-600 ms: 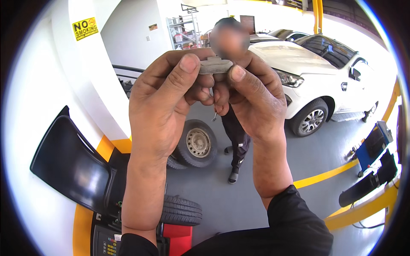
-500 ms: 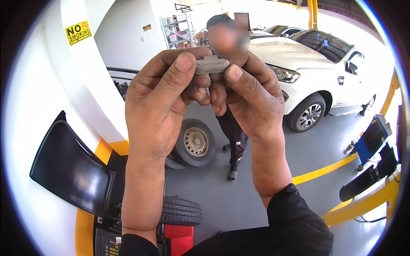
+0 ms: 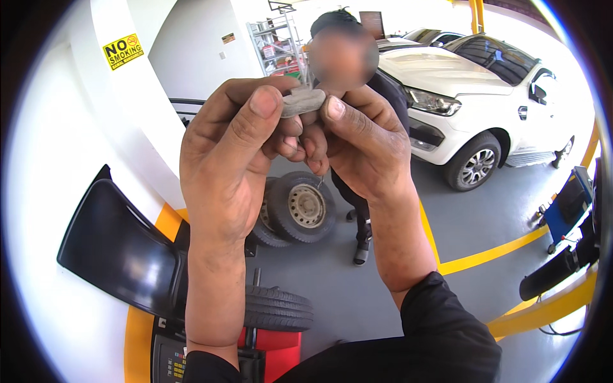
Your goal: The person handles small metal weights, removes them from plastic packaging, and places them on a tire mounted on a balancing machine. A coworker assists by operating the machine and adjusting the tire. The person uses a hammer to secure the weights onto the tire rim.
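Note:
A small grey wheel weight [image 3: 302, 103] with a clip tab on its upper edge is held up in front of me at about chest height or higher. My left hand [image 3: 227, 143] pinches its left end between thumb and fingers. At its right end, my right hand [image 3: 373, 143] closes on it the same way. Other fingertips of both hands curl together beneath the weight. A thin metal piece [image 3: 320, 182] shows just below the right fingers; whether they hold it, I cannot make out.
A tyre [image 3: 278, 309] sits on a wheel balancer with a black hood [image 3: 120, 247] and key panel [image 3: 170, 361]. Steel-rimmed wheels [image 3: 302, 207] stand on the floor. Facing me is a person [image 3: 389, 96]. A white pickup [image 3: 466, 96], blue cart [image 3: 567, 205] and yellow arm [image 3: 543, 309] are at right.
The wheel weight has tilted slightly, its right end now higher. Both hands have shifted a little left in view, while the surroundings appear farther right. The grip stays the same.

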{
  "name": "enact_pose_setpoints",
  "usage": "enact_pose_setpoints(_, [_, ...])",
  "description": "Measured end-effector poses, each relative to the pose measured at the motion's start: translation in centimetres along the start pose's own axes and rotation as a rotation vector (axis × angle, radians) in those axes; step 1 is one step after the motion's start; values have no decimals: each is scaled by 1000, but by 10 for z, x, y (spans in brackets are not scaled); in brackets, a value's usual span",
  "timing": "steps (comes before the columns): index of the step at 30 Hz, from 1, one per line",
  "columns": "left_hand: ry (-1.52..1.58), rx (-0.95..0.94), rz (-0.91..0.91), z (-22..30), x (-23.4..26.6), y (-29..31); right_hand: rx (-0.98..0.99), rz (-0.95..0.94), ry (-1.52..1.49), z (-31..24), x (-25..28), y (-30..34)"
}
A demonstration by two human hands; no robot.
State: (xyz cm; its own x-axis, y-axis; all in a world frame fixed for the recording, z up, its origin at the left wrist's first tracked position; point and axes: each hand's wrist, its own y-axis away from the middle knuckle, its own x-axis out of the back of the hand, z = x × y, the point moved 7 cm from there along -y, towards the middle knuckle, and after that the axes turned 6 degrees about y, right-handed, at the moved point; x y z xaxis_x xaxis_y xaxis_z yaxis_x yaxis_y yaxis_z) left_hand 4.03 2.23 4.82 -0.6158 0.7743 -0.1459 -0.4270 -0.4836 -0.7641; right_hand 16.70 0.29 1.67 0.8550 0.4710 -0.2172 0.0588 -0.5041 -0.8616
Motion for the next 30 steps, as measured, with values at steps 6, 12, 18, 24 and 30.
enact_pose_setpoints(6, [-111,-58,36,31,10,4,46,-108,-193,25,-21,-20])
enact_pose_setpoints(12, [-233,-113,82,60,15,11,90,-189,-275,39,-45,-34])
enact_pose_setpoints(18, [-295,-105,145,76,21,25,39,-206,-412,50,-64,-34])
enact_pose_setpoints(24, [-325,-96,147,87,17,31,32,-193,-390,52,-77,-34])
enact_pose_setpoints(30, [-358,-103,191,97,21,40,14,-270,-484,55,-89,-33])
